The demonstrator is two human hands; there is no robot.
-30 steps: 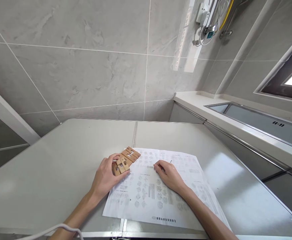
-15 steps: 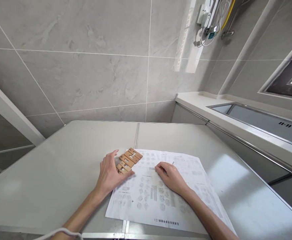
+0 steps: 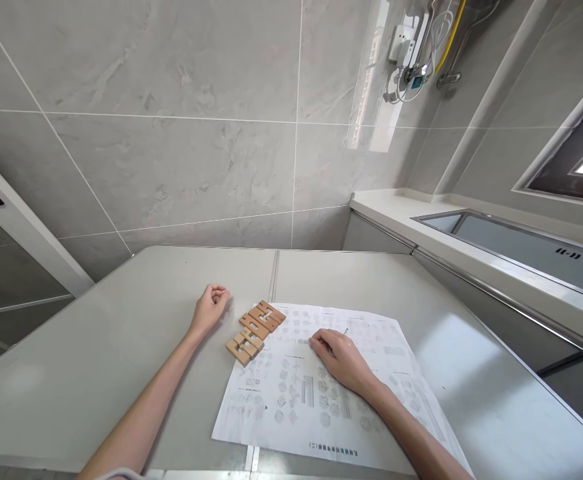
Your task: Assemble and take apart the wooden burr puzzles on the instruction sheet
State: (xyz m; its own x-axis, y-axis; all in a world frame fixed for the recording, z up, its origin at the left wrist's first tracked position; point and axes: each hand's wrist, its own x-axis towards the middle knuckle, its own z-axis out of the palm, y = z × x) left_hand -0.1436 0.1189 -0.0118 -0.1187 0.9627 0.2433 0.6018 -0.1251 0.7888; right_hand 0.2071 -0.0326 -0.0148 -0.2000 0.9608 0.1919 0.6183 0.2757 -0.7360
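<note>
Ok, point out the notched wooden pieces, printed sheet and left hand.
Notched wooden pieces (image 3: 260, 331): head view, on a darker piece.
Printed sheet (image 3: 308, 392): head view, on a printed grid.
Left hand (image 3: 210, 307): head view, on its back.

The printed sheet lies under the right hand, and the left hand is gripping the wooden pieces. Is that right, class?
Not quite: the left hand is not gripping the wooden pieces. The head view shows it apart from them, to their left. The printed sheet does lie under the right hand.

Sink (image 3: 511, 241) in white counter (image 3: 386, 203); grey tiled wall (image 3: 171, 170); yellow pipe (image 3: 452, 39)
</note>
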